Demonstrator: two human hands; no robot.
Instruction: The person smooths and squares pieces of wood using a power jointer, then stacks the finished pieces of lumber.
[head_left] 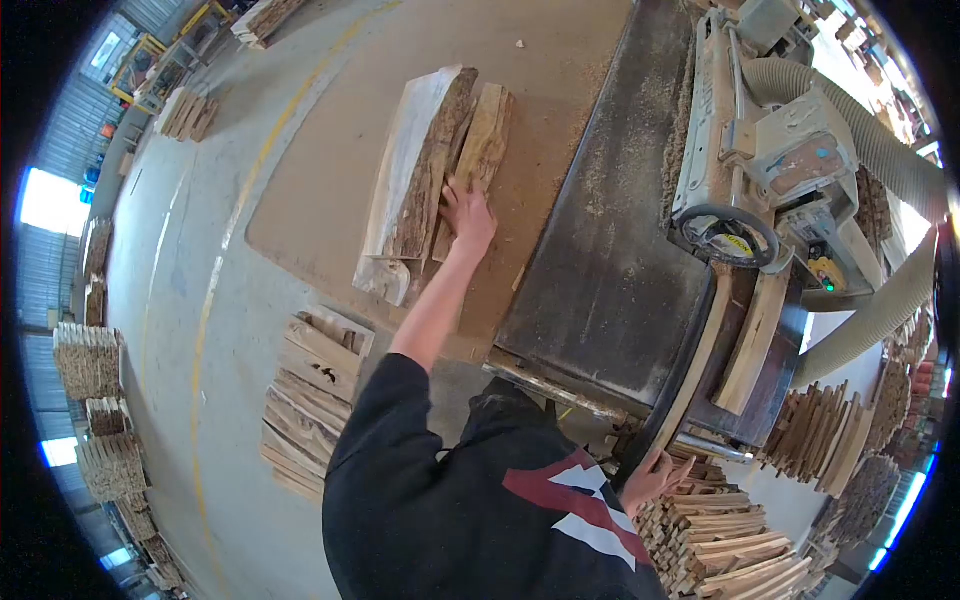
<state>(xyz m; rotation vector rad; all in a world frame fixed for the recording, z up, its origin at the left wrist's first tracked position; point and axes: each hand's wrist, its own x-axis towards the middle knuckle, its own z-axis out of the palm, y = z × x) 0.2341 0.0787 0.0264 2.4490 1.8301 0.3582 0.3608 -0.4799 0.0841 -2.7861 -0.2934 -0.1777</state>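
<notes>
The left hand (467, 215) is lying spread on a slab (487, 135); the right hand (652, 482), grip unclear, is touching the board (697, 365) past the bench's (600, 310) near edge, ideally keeping it level.

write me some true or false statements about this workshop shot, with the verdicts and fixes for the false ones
1. The left hand is on rough-edged boards. True.
2. The right hand is on those boards too. False: it is at the near end of a long wooden strip.
3. The ribbed hose shows on the left side of the picture. False: it is on the right.
4. The black sleeve ends short of the left wrist. True.
5. The long floor line is blue. False: it is yellow.
</notes>
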